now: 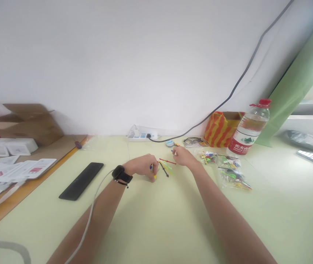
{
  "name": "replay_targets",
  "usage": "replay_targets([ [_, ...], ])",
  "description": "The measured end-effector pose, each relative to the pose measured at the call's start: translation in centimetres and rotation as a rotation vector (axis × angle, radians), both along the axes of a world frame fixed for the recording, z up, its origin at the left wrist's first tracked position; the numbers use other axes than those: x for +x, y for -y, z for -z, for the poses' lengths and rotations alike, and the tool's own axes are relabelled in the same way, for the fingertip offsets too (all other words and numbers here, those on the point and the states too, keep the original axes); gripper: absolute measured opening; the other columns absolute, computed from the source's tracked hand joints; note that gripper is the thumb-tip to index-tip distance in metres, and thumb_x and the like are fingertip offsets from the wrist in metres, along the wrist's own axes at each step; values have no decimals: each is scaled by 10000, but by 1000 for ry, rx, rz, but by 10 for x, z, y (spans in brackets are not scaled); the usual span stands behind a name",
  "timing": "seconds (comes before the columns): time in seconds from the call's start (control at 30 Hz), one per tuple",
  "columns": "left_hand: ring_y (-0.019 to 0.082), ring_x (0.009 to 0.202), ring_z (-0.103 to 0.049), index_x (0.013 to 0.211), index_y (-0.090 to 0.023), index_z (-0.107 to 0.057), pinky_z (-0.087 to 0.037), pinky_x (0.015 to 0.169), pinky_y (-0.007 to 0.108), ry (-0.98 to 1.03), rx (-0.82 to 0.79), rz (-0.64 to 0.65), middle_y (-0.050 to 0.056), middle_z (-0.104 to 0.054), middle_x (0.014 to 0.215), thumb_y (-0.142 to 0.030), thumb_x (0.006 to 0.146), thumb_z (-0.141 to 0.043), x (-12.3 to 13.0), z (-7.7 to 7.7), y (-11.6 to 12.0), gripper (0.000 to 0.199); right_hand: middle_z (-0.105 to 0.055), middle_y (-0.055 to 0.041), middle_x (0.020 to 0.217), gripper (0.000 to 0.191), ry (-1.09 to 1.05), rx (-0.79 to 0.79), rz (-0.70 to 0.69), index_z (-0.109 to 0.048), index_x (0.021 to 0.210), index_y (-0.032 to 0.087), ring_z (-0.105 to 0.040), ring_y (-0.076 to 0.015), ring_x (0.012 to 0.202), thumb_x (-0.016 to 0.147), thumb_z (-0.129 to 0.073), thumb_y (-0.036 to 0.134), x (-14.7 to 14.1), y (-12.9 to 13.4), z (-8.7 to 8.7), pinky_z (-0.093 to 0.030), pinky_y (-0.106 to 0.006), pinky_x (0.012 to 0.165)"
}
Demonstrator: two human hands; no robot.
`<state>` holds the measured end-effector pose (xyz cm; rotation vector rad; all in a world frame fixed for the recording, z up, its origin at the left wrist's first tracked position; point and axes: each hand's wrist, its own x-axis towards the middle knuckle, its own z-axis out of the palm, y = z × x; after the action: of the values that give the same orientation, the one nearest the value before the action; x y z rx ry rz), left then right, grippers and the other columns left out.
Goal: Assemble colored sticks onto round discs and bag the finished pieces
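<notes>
My left hand (146, 166), with a black watch (121, 173) on its wrist, is closed in a pinch over the table. Bits of blue and yellow plastic show at its fingertips; their full shape is hidden. To its right, my right hand (183, 157) is also closed, with a small blue plastic tip (172, 151) poking out of the fingers. Between the hands lie thin plastic sticks with pointed ends: a red one (168, 161), a black one (164, 169) and some yellow-green ones (169, 168).
Clear bags of coloured plastic pieces (233, 174) lie right, before a large water bottle (248, 132) and a striped bag (218, 128). A power strip (142, 135) sits by the wall. A black slab (81, 181), white cards (39, 168) and a cardboard box (32, 123) are left.
</notes>
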<state>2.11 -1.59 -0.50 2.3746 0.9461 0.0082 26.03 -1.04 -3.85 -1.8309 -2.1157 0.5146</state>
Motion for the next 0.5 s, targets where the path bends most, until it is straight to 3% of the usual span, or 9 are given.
replay_targets([
  [0.17,226,835,-626,818,-221,-728,-450,695,292,74,86,-15,25,-686,895,-360,578,-865,-2,2,-3,309,-697,-101,1091,212,95,-1,50,-695,1004,190,-645,-221,1008,831,-626,89,2,0,7,-435,-266,803],
  [0.3,269,1006,-604,948,-243,-732,-461,813,313,90,170,-38,45,-669,1023,-390,622,-850,-4,2,-4,376,-687,-142,1141,223,147,12,77,-694,1015,167,-637,-247,1067,853,-585,57,-8,1,12,-427,-277,799],
  [0.5,257,972,-612,957,-243,-730,-465,843,320,103,147,-30,47,-656,1048,-398,676,-825,-9,4,-7,335,-720,-101,1026,160,125,-9,-11,-723,904,175,-668,-203,915,827,-630,71,-14,4,7,-417,-247,710],
])
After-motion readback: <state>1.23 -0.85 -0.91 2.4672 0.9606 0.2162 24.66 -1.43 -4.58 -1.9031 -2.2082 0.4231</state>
